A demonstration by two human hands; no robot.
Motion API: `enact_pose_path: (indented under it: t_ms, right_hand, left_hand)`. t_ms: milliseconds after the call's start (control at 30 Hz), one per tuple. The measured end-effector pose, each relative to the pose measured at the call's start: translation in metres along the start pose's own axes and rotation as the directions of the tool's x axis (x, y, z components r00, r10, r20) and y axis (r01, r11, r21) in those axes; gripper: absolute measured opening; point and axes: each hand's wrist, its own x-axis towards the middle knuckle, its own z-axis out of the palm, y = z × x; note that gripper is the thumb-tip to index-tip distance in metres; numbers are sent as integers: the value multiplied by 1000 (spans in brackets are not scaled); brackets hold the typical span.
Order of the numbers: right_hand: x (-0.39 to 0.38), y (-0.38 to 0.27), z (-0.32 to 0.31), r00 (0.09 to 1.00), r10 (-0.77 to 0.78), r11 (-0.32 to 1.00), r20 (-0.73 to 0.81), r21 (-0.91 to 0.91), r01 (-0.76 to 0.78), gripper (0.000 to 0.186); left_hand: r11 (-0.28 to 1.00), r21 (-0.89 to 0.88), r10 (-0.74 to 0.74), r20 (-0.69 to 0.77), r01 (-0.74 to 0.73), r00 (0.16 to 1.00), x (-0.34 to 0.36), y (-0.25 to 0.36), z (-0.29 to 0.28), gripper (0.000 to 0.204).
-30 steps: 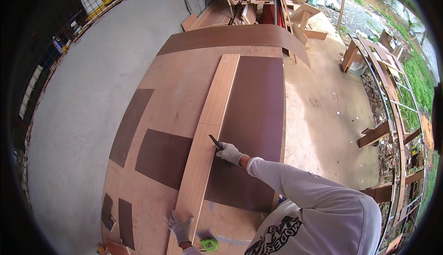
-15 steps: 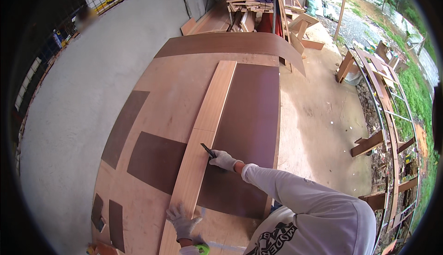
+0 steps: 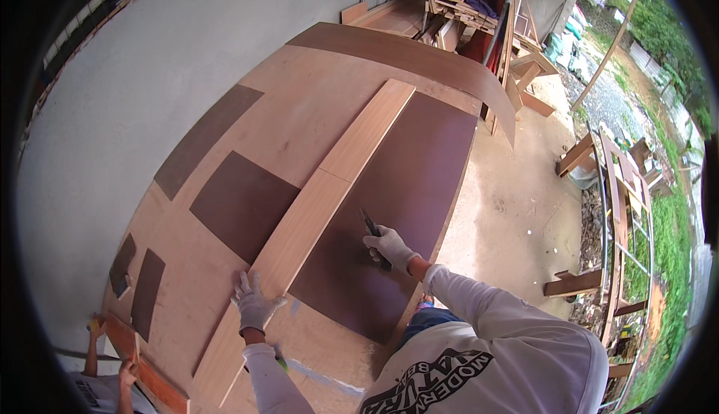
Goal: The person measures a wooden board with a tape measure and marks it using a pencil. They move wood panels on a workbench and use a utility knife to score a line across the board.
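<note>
A long light-brown wood plank (image 3: 314, 201), with a thin line across it, lies slantwise over a large plywood-topped table (image 3: 288, 88). My left hand (image 3: 256, 305), in a pale glove, rests on the near part of the plank, fingers spread. To the plank's right lies a big dark brown sheet (image 3: 408, 178). Above this sheet my gloved right hand (image 3: 391, 249) is closed around a dark utility knife (image 3: 371, 224), its tip pointing away from me, apart from the plank. A dark square piece (image 3: 243, 203) lies left of the plank.
Narrow dark pieces (image 3: 210, 141) lie along the table's left side. At the lower left, another person's hands (image 3: 127, 373) are at a reddish-brown board (image 3: 153, 369). A curved brown sheet (image 3: 404, 51) covers the far end. Stacked lumber (image 3: 464, 10) stands beyond; a rack (image 3: 618, 242) is at right.
My right hand with the knife has moved off the plank to over the dark sheet. The view has turned and shifted, bringing another person's hands into the lower left.
</note>
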Motion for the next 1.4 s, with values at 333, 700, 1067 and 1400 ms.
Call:
enact_pose_path:
  t_ms: [333, 700, 1067, 1400]
  right_hand:
    - [-2, -12, -237, 993, -71, 995, -92, -69, 65, 46]
    - [112, -70, -349, 978, -104, 965, 181, -220, 143, 25]
    - [154, -176, -312, 917, -271, 924, 292, -188, 333, 30]
    - [96, -142, -262, 916, -92, 949, 390, -245, 199, 45]
  left_hand:
    - [966, -212, 45, -419, -146, 907, 93, 123, 55, 107]
    - [527, -223, -816, -401, 820, 415, -59, 130, 89, 98]
    - [273, -480, -959, -63, 834, 277, -154, 2, 107, 113]
    - [374, -652, -912, -129, 659, 390, -205, 26, 57, 48]
